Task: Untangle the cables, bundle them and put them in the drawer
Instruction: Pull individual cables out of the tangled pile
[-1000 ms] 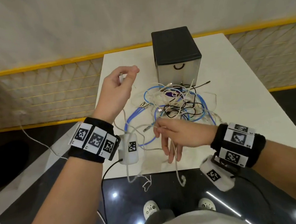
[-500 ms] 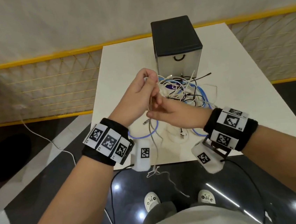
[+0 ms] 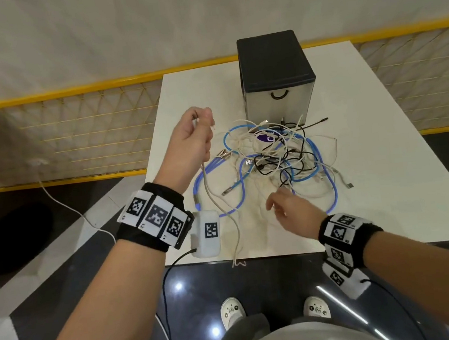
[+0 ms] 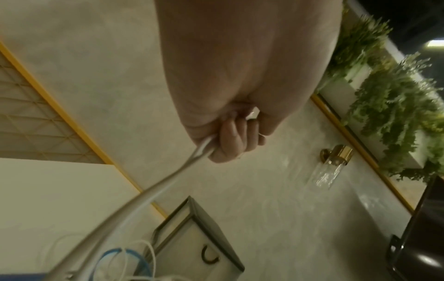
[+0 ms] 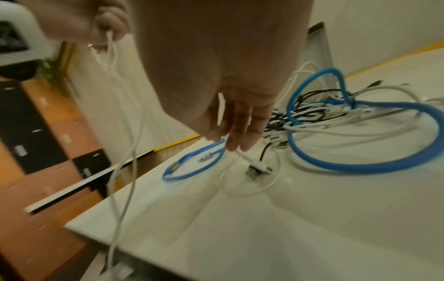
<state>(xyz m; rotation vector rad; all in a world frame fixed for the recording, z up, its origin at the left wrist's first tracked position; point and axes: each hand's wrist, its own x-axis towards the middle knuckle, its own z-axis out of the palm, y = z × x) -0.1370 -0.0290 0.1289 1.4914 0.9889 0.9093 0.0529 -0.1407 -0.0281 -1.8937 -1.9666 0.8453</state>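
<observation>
Head view: left hand (image 3: 191, 142) raised, grip clenched on white cable (image 3: 215, 198); right hand (image 3: 291, 210), fingers loose, over cable tangle (image 3: 277, 153), possibly touching strand.

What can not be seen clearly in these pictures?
- Inside of the drawer: shut in the head view.
- Left hand fingertips on the white cable: hidden behind the palm in the left wrist view.
- Whether the right hand touches a cable: the right wrist view is blurred.
- How the cables cross in the tangle: strands too thin and overlapped.
- The purple object: covered by cables.
</observation>
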